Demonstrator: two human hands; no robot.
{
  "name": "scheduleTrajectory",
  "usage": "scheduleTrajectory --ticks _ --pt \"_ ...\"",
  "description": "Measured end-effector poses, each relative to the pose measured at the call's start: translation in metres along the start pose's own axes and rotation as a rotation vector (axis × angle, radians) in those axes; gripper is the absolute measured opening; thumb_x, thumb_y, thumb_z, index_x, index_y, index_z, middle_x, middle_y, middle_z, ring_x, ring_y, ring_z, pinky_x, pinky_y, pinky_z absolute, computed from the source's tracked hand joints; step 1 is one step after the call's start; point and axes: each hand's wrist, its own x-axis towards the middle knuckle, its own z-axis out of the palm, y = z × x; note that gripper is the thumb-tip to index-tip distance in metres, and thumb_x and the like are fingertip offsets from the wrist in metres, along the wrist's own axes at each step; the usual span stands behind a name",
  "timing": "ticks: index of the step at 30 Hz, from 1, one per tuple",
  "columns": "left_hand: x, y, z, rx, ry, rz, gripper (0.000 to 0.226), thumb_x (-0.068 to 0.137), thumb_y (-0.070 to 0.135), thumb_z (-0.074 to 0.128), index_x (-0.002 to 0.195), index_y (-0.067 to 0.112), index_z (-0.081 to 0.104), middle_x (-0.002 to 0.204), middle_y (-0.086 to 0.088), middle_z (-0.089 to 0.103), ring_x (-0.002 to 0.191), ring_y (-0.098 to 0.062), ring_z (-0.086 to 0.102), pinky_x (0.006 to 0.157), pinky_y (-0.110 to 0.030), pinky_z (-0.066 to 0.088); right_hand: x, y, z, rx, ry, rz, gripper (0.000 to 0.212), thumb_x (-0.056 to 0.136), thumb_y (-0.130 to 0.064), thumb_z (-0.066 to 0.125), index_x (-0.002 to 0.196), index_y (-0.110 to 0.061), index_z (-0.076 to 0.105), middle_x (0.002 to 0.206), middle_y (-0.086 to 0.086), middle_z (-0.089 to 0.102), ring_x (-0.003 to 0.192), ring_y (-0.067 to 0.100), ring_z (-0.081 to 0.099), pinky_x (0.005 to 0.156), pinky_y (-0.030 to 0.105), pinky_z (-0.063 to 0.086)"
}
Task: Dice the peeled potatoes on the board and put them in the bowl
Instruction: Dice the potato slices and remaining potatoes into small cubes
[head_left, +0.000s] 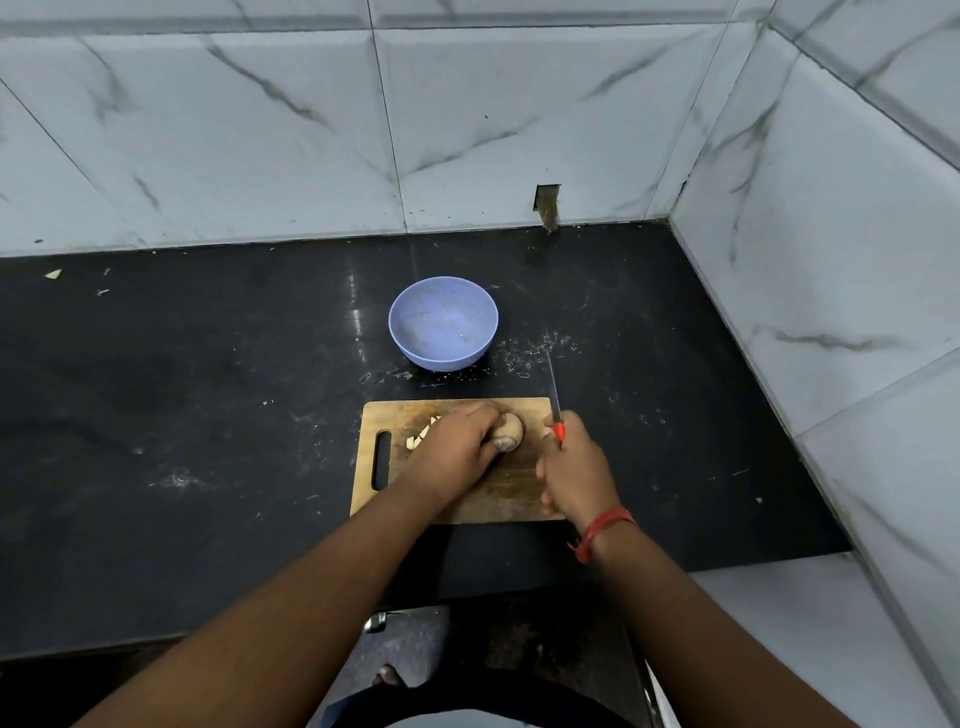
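A wooden cutting board (498, 499) lies on the black counter in front of me. My left hand (457, 447) grips a pale potato (509, 428) near the board's middle. Several small white potato pieces (418, 436) lie on the board just left of that hand. My right hand (574, 473) holds a knife (555, 400) by its red handle at the board's right edge; the thin blade points away from me and stands clear of the potato. A blue bowl (400, 332) sits on the counter behind the board, and it looks empty.
The black counter (182, 415) runs wide to the left, with white crumbs scattered around the bowl. Marble-tiled walls close it off at the back and on the right. One loose potato scrap (53, 274) lies far back left. The counter's front edge is just below the board.
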Motion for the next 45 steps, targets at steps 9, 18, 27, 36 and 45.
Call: scheduleTrajectory --ticks 9,18,27,36,45 --pt "0.001 -0.001 0.004 0.014 0.020 -0.027 0.025 0.091 0.024 0.073 0.113 0.012 0.072 0.120 0.000 0.068 0.109 -0.019 0.062 0.091 -0.037 0.051 -0.025 -0.009 -0.003 -0.336 -0.200 0.038 0.023 0.103 -0.024 0.032 0.119 -0.011 0.041 0.098 0.013 0.057 0.060 0.031 0.065 0.040 0.039 0.055" --pt "0.001 -0.001 0.004 0.008 0.017 -0.039 0.028 0.093 0.019 0.071 0.119 0.010 0.073 0.121 -0.003 0.067 0.109 -0.020 0.064 0.093 -0.036 0.052 -0.027 -0.017 0.009 -0.430 -0.280 0.152 0.021 0.102 -0.009 0.033 0.122 -0.009 0.038 0.074 0.014 0.057 0.044 0.026 0.060 0.041 0.041 0.056" --pt "0.005 -0.004 0.005 -0.033 0.013 -0.045 0.018 0.089 0.015 0.074 0.106 0.008 0.073 0.111 -0.001 0.065 0.101 -0.020 0.063 0.087 -0.039 0.052 -0.006 -0.037 0.022 -0.147 -0.311 0.979 0.086 0.093 -0.070 0.028 0.080 0.010 0.054 0.057 0.025 0.055 0.053 0.035 0.057 0.061 0.041 0.047" --pt "0.009 -0.005 0.001 -0.019 0.001 -0.057 0.012 0.087 0.009 0.074 0.099 0.009 0.072 0.104 -0.001 0.065 0.095 -0.020 0.062 0.082 -0.031 0.048 -0.003 -0.051 0.029 -0.233 -0.266 0.780 0.008 0.100 -0.006 0.046 0.093 -0.002 0.047 0.068 0.014 0.055 0.050 0.027 0.057 0.069 0.036 0.058" --pt "0.008 -0.003 0.004 0.004 0.011 -0.060 0.010 0.086 0.008 0.073 0.094 0.013 0.070 0.101 0.002 0.062 0.089 -0.021 0.062 0.074 -0.031 0.047 -0.015 -0.044 0.014 -0.220 -0.388 0.734 0.014 0.101 -0.021 0.048 0.094 -0.014 0.058 0.060 0.013 0.050 0.047 0.022 0.049 0.029 0.025 0.043"
